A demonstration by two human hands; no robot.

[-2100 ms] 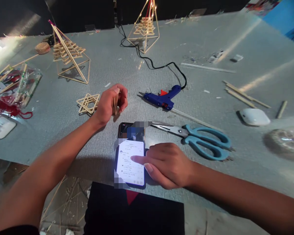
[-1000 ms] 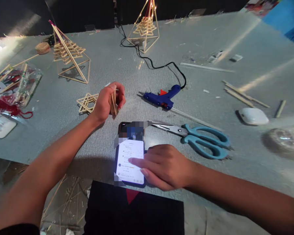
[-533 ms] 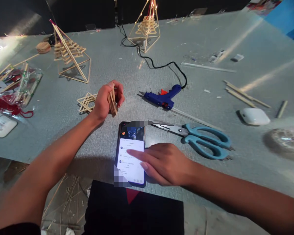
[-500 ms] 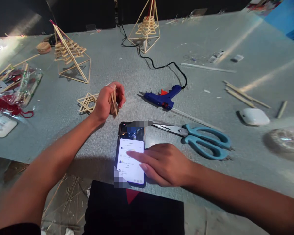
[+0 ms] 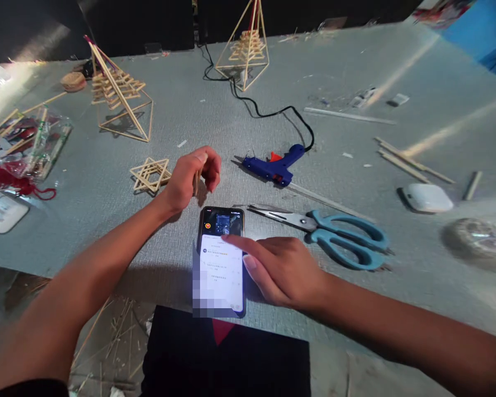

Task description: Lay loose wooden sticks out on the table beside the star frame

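A smartphone [image 5: 221, 270] lies face up near the table's front edge, its lit screen showing lines of text. My right hand [image 5: 287, 270] reaches in from the right, index finger stretched onto the upper part of the screen and the other fingers curled; it holds nothing. Beyond the phone, my left hand [image 5: 194, 173] is closed around thin wooden sticks [image 5: 197, 182], mostly hidden by the fingers. Just left of that hand rests a flat star-shaped frame of sticks [image 5: 150, 175]. To the right of the phone are large scissors [image 5: 314, 223] with light blue handles, blades partly apart.
A blue glue gun [image 5: 270, 168] with a black cord lies past the scissors. Two stick pyramids [image 5: 122, 105] [image 5: 248, 52] stand farther back. Plastic-wrapped sticks [image 5: 45, 140] are at left. A white case [image 5: 427, 197] and loose sticks [image 5: 409, 162] lie at right.
My left hand has shifted slightly right and turned, hiding more of the sticks. My right index finger has slid up the phone screen, and the text on it has moved.
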